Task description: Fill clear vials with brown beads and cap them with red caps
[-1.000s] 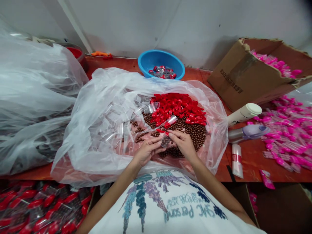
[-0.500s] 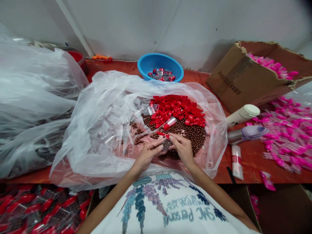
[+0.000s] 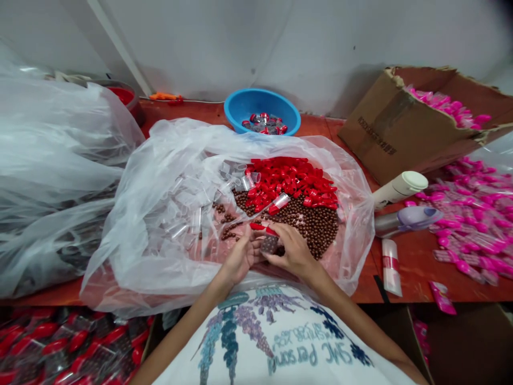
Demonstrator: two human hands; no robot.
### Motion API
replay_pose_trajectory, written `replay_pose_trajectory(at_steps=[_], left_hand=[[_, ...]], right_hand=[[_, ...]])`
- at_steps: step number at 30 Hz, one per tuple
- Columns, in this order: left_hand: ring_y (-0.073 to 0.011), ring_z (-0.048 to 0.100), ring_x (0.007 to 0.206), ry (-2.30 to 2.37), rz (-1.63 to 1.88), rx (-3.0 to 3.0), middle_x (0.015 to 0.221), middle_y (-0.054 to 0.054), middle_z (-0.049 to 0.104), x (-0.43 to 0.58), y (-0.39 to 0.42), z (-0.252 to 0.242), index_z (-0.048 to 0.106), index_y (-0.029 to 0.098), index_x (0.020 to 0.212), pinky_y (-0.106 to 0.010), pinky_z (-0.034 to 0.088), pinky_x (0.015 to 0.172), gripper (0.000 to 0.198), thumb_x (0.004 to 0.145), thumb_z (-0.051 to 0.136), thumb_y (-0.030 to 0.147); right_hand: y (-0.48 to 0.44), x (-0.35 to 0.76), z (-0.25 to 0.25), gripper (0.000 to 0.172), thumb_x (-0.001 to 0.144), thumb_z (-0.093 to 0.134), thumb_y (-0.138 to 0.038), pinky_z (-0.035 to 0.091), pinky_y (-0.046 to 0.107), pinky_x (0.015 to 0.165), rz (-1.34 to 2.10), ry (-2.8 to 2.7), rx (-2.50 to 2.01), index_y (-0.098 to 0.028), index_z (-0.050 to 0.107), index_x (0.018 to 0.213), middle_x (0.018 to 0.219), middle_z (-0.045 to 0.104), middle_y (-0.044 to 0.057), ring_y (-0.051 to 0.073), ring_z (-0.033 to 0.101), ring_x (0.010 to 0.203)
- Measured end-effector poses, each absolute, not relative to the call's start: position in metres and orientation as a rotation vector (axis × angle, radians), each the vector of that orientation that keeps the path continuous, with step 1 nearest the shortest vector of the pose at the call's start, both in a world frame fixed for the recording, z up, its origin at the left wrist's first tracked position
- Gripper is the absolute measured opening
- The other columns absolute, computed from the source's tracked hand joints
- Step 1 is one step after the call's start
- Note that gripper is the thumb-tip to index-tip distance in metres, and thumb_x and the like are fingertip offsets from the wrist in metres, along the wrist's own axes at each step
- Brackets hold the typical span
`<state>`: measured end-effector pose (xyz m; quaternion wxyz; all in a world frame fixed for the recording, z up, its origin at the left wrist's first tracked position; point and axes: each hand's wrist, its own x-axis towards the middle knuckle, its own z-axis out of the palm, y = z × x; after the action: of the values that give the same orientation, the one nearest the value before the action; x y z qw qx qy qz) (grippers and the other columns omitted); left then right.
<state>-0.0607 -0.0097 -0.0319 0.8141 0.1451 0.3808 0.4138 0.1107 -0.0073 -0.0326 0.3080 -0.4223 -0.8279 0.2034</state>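
Observation:
Over the brown balls, my right hand (image 3: 294,250) grips a small clear container (image 3: 270,244) with dark balls inside and red at its top. My left hand (image 3: 243,255) is beside it, palm turned up and fingers apart; whether its fingertips touch the container is hard to tell. Brown balls (image 3: 323,227) lie spread on a clear plastic sheet around both hands. Beyond them is a heap of red caps (image 3: 292,179), with one clear tube fitted on a red cap (image 3: 279,203) at its near edge. Loose clear tubes (image 3: 188,206) lie to the left.
A blue basin (image 3: 262,96) with several filled red-capped containers stands at the back. On the right are a cardboard box (image 3: 385,128), a white bottle (image 3: 401,188), a purple-topped flask (image 3: 417,218) and pink pieces (image 3: 476,224). Plastic bags (image 3: 52,160) rise on the left.
My left hand has let go of the container and opened with its palm up. My right hand has shifted its grip around the container's side, which is now tilted nearer to me.

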Motion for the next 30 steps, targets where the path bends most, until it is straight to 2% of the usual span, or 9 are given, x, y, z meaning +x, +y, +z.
replay_pose_trajectory(at_steps=[4,7,11,17,20,23,25,28,30], left_hand=[[-0.0211,0.068,0.079,0.761,0.805,0.17,0.086,-0.01,0.071,-0.057,-0.006,-0.027,0.064,0.012,0.104,-0.032,0.055,0.071,0.045,0.089,0.044,0.05],[-0.0198,0.067,0.07,0.809,0.76,0.164,0.078,-0.01,0.071,-0.053,-0.007,-0.031,0.065,0.01,0.098,-0.031,0.054,0.066,0.039,0.089,0.046,0.044],[-0.0178,0.065,0.061,0.857,0.801,0.222,0.069,-0.007,0.069,-0.048,-0.011,-0.038,0.065,0.011,0.091,-0.028,0.052,0.06,0.036,0.085,0.053,0.044],[-0.0113,0.053,0.044,0.977,0.884,0.239,0.051,0.001,0.058,-0.037,-0.016,-0.042,0.059,0.015,0.071,-0.024,0.046,0.051,0.037,0.078,0.056,0.051],[-0.0109,0.051,0.045,1.066,0.928,0.267,0.048,0.002,0.053,-0.031,-0.022,-0.048,0.054,0.016,0.066,-0.023,0.045,0.051,0.036,0.077,0.054,0.05],[-0.016,0.06,0.06,1.17,0.923,0.408,0.058,-0.001,0.06,-0.036,-0.024,-0.052,0.057,0.016,0.071,-0.027,0.049,0.06,0.035,0.08,0.048,0.049],[-0.0196,0.063,0.078,1.223,0.857,0.676,0.076,-0.005,0.068,-0.047,-0.016,-0.051,0.062,0.017,0.079,-0.031,0.049,0.072,0.032,0.082,0.047,0.045],[-0.0215,0.059,0.101,1.282,0.732,1.285,0.105,-0.006,0.067,-0.064,0.012,-0.043,0.066,0.018,0.098,-0.033,0.042,0.092,0.028,0.082,0.051,0.036],[-0.0213,0.058,0.101,1.335,0.687,1.623,0.108,-0.007,0.066,-0.065,0.038,-0.037,0.065,0.019,0.107,-0.034,0.04,0.094,0.03,0.085,0.048,0.033]], right_hand=[[-0.016,0.108,-0.033,0.068,0.075,0.066,-0.029,0.039,0.044,0.099,0.512,-2.344,-1.022,-0.023,0.038,0.136,0.129,0.047,0.012,0.026,0.044,0.119],[-0.02,0.108,-0.036,0.071,0.076,0.064,-0.028,0.038,0.045,0.099,0.536,-2.319,-1.045,-0.018,0.031,0.138,0.122,0.051,0.013,0.025,0.046,0.114],[-0.019,0.109,-0.036,0.072,0.077,0.062,-0.031,0.034,0.047,0.102,0.519,-2.321,-1.1,-0.018,0.028,0.139,0.129,0.047,0.014,0.027,0.043,0.12],[-0.015,0.106,-0.033,0.069,0.074,0.062,-0.037,0.03,0.046,0.104,0.457,-2.382,-1.078,-0.013,0.037,0.134,0.129,0.048,0.016,0.028,0.041,0.121],[-0.016,0.102,-0.037,0.063,0.073,0.062,-0.038,0.031,0.046,0.102,0.41,-2.384,-1.023,-0.011,0.043,0.128,0.122,0.053,0.016,0.028,0.045,0.116],[-0.019,0.103,-0.039,0.061,0.073,0.062,-0.039,0.032,0.045,0.101,0.398,-2.38,-1.009,-0.011,0.045,0.125,0.118,0.055,0.016,0.028,0.047,0.113],[-0.021,0.106,-0.037,0.064,0.073,0.063,-0.041,0.03,0.045,0.102,0.44,-2.371,-1.055,-0.011,0.044,0.126,0.12,0.054,0.016,0.028,0.046,0.114],[-0.023,0.112,-0.033,0.068,0.073,0.065,-0.046,0.029,0.044,0.104,0.583,-2.382,-1.125,-0.014,0.043,0.129,0.125,0.051,0.015,0.027,0.043,0.118],[-0.025,0.114,-0.032,0.071,0.072,0.066,-0.052,0.03,0.043,0.103,0.689,-2.424,-1.134,-0.017,0.043,0.13,0.126,0.05,0.013,0.026,0.043,0.118]])
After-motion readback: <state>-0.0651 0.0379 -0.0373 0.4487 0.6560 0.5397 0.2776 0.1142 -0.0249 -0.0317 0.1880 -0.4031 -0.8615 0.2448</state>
